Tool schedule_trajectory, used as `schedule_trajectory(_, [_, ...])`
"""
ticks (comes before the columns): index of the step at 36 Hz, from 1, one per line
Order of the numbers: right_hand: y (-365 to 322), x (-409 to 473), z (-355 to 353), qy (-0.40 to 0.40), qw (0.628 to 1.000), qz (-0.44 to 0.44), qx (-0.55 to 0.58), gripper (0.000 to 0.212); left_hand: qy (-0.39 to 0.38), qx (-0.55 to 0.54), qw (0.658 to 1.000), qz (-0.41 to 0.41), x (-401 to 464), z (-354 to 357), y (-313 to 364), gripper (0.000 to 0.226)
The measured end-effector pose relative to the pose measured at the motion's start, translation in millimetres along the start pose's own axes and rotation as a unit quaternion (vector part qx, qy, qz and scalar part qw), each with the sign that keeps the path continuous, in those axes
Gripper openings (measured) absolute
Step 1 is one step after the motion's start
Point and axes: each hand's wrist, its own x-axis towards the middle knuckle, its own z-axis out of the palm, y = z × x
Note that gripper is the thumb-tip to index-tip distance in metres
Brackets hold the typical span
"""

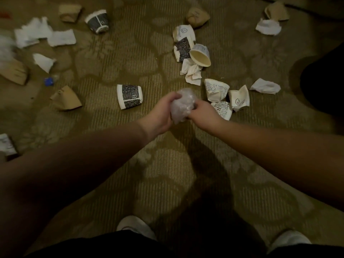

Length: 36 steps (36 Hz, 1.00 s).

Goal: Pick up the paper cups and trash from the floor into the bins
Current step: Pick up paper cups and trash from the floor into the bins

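Note:
Both of my hands meet at the middle of the view around a crumpled clear plastic wad (182,105). My left hand (161,114) grips its left side and my right hand (203,113) grips its right side, above the carpet. A dark-printed paper cup (129,96) lies on its side just left of my hands. Crushed white printed cups (216,89) lie just right of them. An open cup (200,55) lies further back on a pile of flattened cups and a tissue (192,73). No bin is in view.
Brown crushed cups (66,99), white tissues (61,37), a dark cup (97,20) and a small blue scrap (49,81) litter the patterned carpet at left and back. More paper (268,27) lies far right. A dark shape (323,79) fills the right edge. My white shoes (135,227) are below.

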Motion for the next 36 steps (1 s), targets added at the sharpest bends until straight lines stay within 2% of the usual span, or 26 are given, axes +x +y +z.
schedule_trajectory(5, [2,1,8,-0.013,0.993,0.034,0.114,0.019,0.029,0.128,0.99,0.048,2,-17,-1,0.065])
schedule_trajectory(8, [-2,-2,11,0.001,0.993,0.027,0.118,0.023,0.003,0.083,0.997,0.004,2,-24,-2,0.057])
schedule_trajectory(10, [-4,-3,12,0.016,0.998,0.001,0.055,0.023,-0.028,0.056,0.997,-0.045,-4,-21,-2,0.054])
schedule_trajectory(12, [-5,-4,14,0.02,0.999,-0.018,-0.02,0.019,-0.031,0.043,0.998,-0.046,-6,-18,-3,0.045])
schedule_trajectory(14, [-2,-1,15,0.014,0.994,-0.042,-0.104,0.025,-0.001,0.05,0.999,-0.019,-2,-19,-4,0.042])
schedule_trajectory(17, [5,4,4,-0.02,0.969,-0.059,-0.239,0.045,0.072,0.135,0.988,0.031,0,-28,0,0.046])
schedule_trajectory(18, [9,6,-3,-0.024,0.962,-0.064,-0.266,0.049,0.096,0.195,0.974,0.058,-1,-31,5,0.045])
schedule_trajectory(20, [20,11,-18,-0.019,0.947,-0.059,-0.315,0.049,0.141,0.341,0.921,0.122,-3,-43,20,0.038])
schedule_trajectory(23, [41,22,-39,0.009,0.921,-0.023,-0.389,0.046,0.196,0.421,0.869,0.171,2,-65,46,0.037])
schedule_trajectory(28, [65,32,-56,0.024,0.892,0.015,-0.451,0.045,0.255,0.481,0.828,0.135,28,-109,77,0.055])
schedule_trajectory(31, [74,36,-56,0.009,0.897,0.05,-0.44,0.04,0.275,0.515,0.807,0.088,44,-130,82,0.066])
schedule_trajectory(33, [78,37,-54,0.011,0.903,0.061,-0.424,0.036,0.279,0.509,0.811,0.071,51,-138,81,0.069])
schedule_trajectory(36, [80,39,-54,0.022,0.913,0.068,-0.402,0.032,0.268,0.453,0.849,0.055,56,-143,77,0.074])
